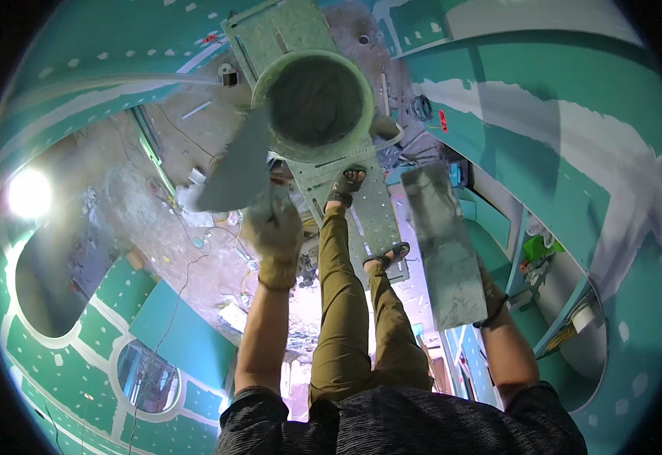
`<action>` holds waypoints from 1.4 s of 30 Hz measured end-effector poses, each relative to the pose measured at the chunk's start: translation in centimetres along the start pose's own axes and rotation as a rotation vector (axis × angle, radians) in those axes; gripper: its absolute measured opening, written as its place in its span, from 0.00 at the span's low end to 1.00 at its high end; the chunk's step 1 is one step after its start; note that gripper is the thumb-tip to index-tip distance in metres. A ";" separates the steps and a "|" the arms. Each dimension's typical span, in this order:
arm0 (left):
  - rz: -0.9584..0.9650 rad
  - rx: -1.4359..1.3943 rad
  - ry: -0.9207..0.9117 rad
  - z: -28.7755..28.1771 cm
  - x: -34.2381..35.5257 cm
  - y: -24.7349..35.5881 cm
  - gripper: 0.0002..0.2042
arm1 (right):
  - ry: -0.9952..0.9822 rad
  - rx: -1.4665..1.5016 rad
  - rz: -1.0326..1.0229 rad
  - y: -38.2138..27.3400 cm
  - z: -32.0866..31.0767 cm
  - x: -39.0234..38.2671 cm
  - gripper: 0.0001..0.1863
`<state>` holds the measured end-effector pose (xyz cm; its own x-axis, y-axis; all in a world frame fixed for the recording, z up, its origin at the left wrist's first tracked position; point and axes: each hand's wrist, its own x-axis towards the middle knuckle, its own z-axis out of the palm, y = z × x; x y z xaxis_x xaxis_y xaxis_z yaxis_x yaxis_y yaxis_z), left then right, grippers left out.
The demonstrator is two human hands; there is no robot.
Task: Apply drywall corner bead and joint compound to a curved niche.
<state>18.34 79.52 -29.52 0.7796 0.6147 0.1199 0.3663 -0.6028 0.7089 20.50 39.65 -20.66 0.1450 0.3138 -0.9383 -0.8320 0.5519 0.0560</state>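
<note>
Clamps left hand (273, 227) on trowel (240, 167), bears grey board (446, 246) on right hand (491, 291) (cannot tell how gripped), with green panels (611, 72) only partly banded in white filler (581, 136).

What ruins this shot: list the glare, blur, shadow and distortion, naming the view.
In the head view, a lamp flares white at left; the gloved left hand and trowel look soft, possibly from motion; in the head view also, darker shadows cross the right wall, panel edges bend toward the rim, and the corners go black.
</note>
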 end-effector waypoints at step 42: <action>-0.127 0.409 -0.200 -1.5 -0.4 -16.0 0.28 | 0.649 -1.899 -1.122 -12.2 -14.2 38.1 0.15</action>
<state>11.43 89.70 -39.92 0.7836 0.6106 -0.1144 0.6037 -0.7050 0.3722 28.62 33.93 -61.96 0.9411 0.0884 -0.3264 -0.0130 -0.9551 -0.2961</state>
